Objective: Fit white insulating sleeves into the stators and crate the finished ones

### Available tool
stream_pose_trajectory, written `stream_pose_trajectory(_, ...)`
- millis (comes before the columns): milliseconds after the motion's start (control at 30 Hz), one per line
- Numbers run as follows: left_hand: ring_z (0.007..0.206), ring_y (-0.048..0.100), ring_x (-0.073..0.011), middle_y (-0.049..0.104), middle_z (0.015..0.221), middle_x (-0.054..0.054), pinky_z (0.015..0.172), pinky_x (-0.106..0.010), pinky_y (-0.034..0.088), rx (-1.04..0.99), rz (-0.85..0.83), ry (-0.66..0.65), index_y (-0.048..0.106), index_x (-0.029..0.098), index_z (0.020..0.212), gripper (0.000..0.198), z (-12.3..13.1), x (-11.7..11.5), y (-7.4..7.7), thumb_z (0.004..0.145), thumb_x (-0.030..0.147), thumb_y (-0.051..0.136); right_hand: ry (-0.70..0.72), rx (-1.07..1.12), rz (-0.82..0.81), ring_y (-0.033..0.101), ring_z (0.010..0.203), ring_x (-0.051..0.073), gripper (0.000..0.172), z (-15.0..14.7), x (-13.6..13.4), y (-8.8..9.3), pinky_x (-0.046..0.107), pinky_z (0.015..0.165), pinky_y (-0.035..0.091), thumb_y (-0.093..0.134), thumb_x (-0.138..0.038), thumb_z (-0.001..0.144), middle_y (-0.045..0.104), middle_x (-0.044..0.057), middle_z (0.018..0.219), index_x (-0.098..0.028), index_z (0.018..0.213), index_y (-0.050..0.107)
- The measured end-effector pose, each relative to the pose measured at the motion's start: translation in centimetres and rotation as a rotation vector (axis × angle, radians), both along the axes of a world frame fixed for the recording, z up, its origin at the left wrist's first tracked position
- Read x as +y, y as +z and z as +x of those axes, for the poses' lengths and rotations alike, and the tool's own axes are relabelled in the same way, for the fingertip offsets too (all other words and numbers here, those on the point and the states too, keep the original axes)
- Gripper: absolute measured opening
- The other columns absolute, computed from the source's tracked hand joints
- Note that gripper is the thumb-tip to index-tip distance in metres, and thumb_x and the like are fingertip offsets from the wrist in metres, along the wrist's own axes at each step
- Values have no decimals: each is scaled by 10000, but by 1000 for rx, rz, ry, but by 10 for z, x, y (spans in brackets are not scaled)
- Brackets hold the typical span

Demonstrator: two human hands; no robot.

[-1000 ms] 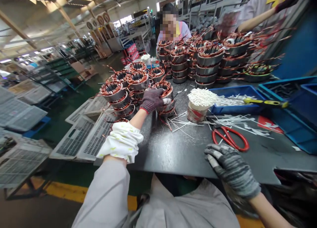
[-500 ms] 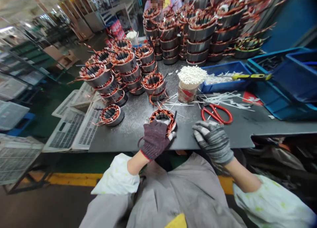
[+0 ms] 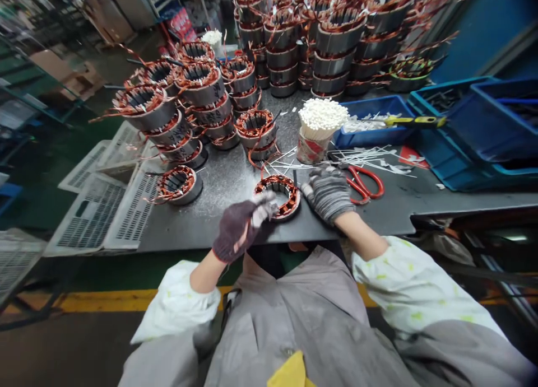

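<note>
A motor stator (image 3: 290, 208) with copper windings lies flat near the table's front edge. My left hand (image 3: 241, 227), in a dark purple glove, is at its left side. The fingers reach loosely over the left rim, somewhat smeared, and look apart rather than clenched. My right hand (image 3: 330, 194), in a grey striped glove, rests palm down just right of the stator, fingers slightly bent and holding nothing visible. Red-handled scissors (image 3: 367, 185) lie beside it, partly covered by the hand. Behind stands a cup (image 3: 311, 149) full of thin white sticks.
Stacked stators (image 3: 202, 115) stand at the left and more stacks (image 3: 336, 48) at the back. One stator (image 3: 189, 191) sits alone on the left. Loose white sticks (image 3: 370, 156) lie around the cup. Blue bins (image 3: 466, 171) are at the right; white crates (image 3: 84, 219) stand left of the table.
My left hand has slid left, off the stator's front rim, with its fingers now over the left rim. My right hand has moved in beside the stator. The view has shifted slightly.
</note>
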State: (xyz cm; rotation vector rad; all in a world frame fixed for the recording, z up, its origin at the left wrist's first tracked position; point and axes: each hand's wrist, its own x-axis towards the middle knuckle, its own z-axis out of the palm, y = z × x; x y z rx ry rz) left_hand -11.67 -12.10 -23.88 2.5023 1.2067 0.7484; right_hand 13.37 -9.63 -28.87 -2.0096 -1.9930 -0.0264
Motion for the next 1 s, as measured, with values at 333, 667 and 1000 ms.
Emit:
stream_pose_trajectory(333, 938, 743, -208, 773, 1063, -90, 808, -378, 615, -471, -223, 236, 649, 239, 1236, 422, -11, -31, -21, 1047, 500, 376, 694, 257, 225, 567, 1262, 294, 354, 2, -39, 43, 518, 1099, 448, 517, -264, 967, 668, 98, 1336, -220, 1270, 695)
stream_pose_trajectory(667, 1325, 599, -262, 719, 1302, -93, 1192, -527, 388, 200, 344, -108, 647, 209, 1313, 332, -3, -10, -7, 1019, 312, 533, 872, 144, 228, 630, 1074, 250, 241, -24, -32, 45, 442, 960, 493, 561, -339, 1018, 767, 69, 1084, -216, 1027, 768)
stream_pose_trajectory(1000, 1221, 654, -316, 761, 1185, -95, 1119, -575, 409, 249, 482, 22, 680, 211, 1209, 264, 14, -29, -20, 975, 225, 559, -203, 892, 529, 658, 914, 231, 280, 58, 56, 31, 478, 934, 555, 617, -462, 953, 732, 85, 943, -188, 980, 670)
